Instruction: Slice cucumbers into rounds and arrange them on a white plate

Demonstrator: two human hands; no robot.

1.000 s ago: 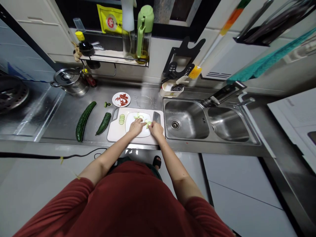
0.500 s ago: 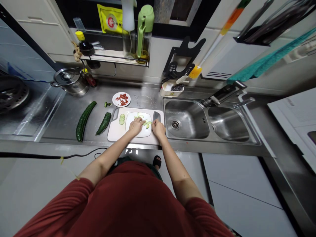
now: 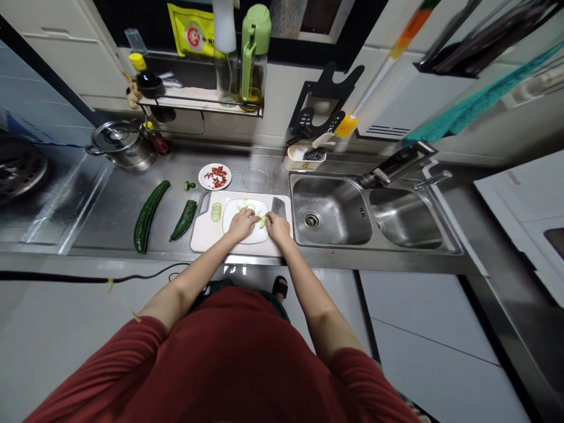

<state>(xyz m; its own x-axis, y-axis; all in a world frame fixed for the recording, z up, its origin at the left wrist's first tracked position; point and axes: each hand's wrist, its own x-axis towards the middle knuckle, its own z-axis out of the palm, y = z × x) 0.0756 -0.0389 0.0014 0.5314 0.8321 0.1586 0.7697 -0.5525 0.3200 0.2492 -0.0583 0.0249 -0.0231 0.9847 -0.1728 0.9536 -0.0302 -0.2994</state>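
Observation:
My left hand (image 3: 242, 225) is over a white square plate (image 3: 248, 238) on the cutting board (image 3: 202, 238). Its fingers are drawn together at a pale green cucumber slice, mostly hidden under them. On the plate's right side my right hand (image 3: 277, 228) pinches another cucumber slice (image 3: 263, 221). More slices (image 3: 249, 204) lie near the plate's far edge. Just beyond my right hand, the kitchen knife (image 3: 278, 205) rests on the board, its handle hidden. A short overlapping row of cucumber slices (image 3: 215, 212) sits left of the plate.
Left of the board lie a cut cucumber (image 3: 184, 220) and a whole cucumber (image 3: 151, 216). Behind are green trimmings (image 3: 189, 185) and a small plate (image 3: 201, 177) of chopped red pieces. A double sink (image 3: 332, 211) adjoins the right side; a lidded pot (image 3: 121, 147) stands far left.
My right hand has shifted left from beside the knife to the slices on the plate. My left hand stays over the plate. The view has moved slightly.

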